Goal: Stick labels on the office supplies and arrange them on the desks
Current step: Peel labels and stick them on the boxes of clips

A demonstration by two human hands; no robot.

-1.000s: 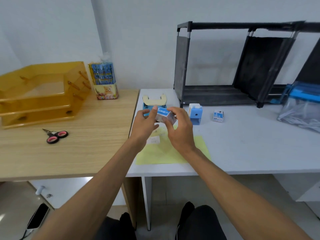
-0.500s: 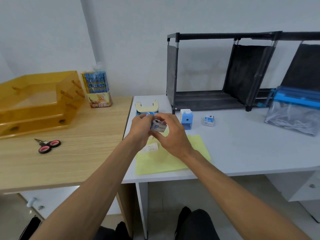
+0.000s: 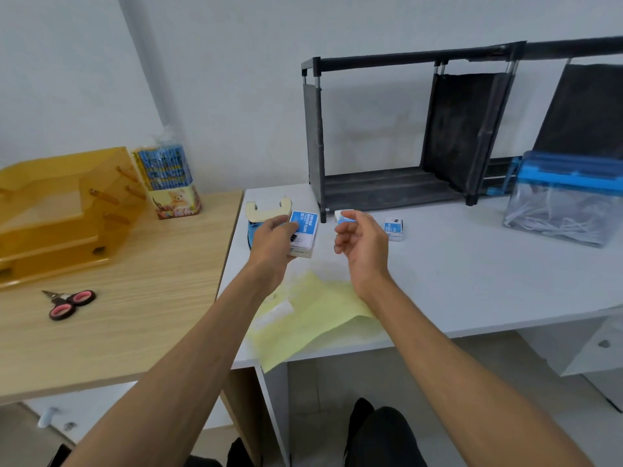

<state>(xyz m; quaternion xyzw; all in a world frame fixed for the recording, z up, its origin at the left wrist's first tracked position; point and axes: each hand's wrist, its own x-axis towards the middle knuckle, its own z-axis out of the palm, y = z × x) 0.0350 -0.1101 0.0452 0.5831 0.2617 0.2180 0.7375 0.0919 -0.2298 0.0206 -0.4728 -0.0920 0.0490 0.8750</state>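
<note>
My left hand (image 3: 273, 241) grips a blue and white box of binder clips (image 3: 303, 232) just above the white desk (image 3: 472, 274). My right hand (image 3: 362, 246) hovers beside it with loosely curled fingers and holds nothing. A yellow label sheet (image 3: 313, 318) with a white label on it lies at the desk's front edge below both hands. Behind my right hand stands a small blue and white sharpener (image 3: 344, 215), mostly hidden. A second small blue box (image 3: 393, 228) lies to its right. A blue tape dispenser (image 3: 259, 214) sits behind my left hand.
On the wooden desk (image 3: 135, 298) to the left are an amber paper tray (image 3: 64, 210), a pack of pencils (image 3: 170, 183) and pink-handled scissors (image 3: 67, 303). A black fabric shelf rack (image 3: 438, 129) and a clear blue-lidded bin (image 3: 566, 200) stand at the back right.
My right hand has let go of the binder clip box and drawn away to the right. The left hand alone holds the box, now turned with its blue face up.
</note>
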